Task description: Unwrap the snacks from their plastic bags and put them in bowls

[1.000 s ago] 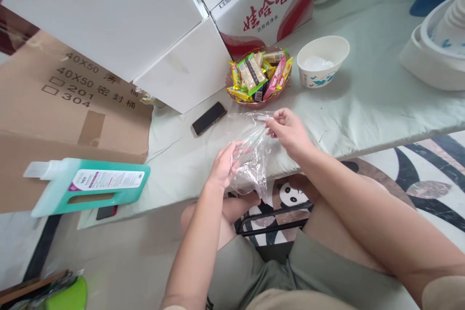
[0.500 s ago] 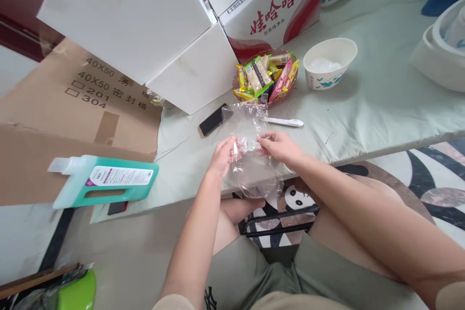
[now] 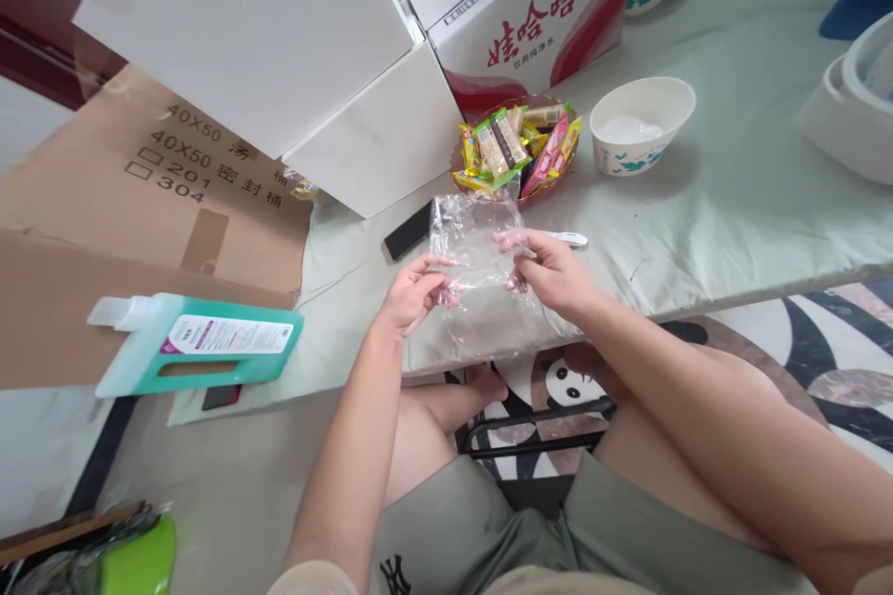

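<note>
Both of my hands hold a clear plastic bag (image 3: 475,246) above the near edge of the pale green table (image 3: 732,195). My left hand (image 3: 411,293) pinches the bag's left side. My right hand (image 3: 548,271) grips its right side with curled fingers. The bag is spread between them and looks empty. Just behind it lies a white plastic utensil (image 3: 566,239), and beyond that a brown bowl of wrapped snacks (image 3: 516,147). A black phone (image 3: 408,231) lies to the left of the bag.
A white paper bowl (image 3: 640,125) stands right of the snacks. White boxes (image 3: 279,37) and a red-printed carton (image 3: 537,9) fill the back. A teal bottle (image 3: 199,349) lies on brown cardboard (image 3: 104,204) at left. More white bowls (image 3: 855,98) sit at the right edge.
My hands turned and spread the bag, lifting it from a crumpled bunch below the table edge to a flatter sheet above it. The white utensil came into view.
</note>
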`<state>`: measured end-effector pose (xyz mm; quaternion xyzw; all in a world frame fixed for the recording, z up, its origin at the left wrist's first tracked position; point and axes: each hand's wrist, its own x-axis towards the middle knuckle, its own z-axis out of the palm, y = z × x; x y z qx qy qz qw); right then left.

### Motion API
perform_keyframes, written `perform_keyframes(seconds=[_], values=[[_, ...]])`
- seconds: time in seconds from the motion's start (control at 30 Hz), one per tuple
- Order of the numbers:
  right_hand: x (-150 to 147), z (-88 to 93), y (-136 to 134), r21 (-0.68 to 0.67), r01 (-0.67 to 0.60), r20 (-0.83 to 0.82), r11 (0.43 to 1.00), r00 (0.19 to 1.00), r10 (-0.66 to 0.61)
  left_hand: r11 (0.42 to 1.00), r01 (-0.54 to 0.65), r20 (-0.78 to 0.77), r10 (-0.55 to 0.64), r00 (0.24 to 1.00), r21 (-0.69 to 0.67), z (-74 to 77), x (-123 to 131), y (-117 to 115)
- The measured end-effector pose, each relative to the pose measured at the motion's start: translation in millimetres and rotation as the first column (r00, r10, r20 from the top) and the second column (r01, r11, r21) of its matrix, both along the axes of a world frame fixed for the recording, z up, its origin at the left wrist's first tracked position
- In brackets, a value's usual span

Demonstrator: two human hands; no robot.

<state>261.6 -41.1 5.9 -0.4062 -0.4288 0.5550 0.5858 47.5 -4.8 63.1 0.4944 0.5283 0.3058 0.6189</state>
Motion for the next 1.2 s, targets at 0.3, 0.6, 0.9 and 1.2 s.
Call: perform_keyframes(seconds=[0.3,0.6,0.9,1.2], values=[[7.1,0.2,7.8,-0.024,0.173,-0.123,0.985,0.977,-0.175,0.994,0.028,-0.052,-0.023,0.998,0.106,7.0,-0.5,10.3],[19.3,-7.6,24.4,-0.199,0.250,-0.259,0.948,0.919,-0.297,0.981,-0.031,-0.065,0.044,0.997,0.190,18.6,33.8,59.4],[21.9,1.9,17.2,-0.005,-0.018,-0.358,1.000,0.934,0.015,0.988,0.115,0.154,-0.130,0.979,0.103,28.6,36.9,44.9],[23.8,13.0,9.7,-0.162,-0.075,-0.243,0.984,0.969,0.034,0.980,0.175,0.159,-0.158,0.974,-0.094,21.4,37.3,38.7]])
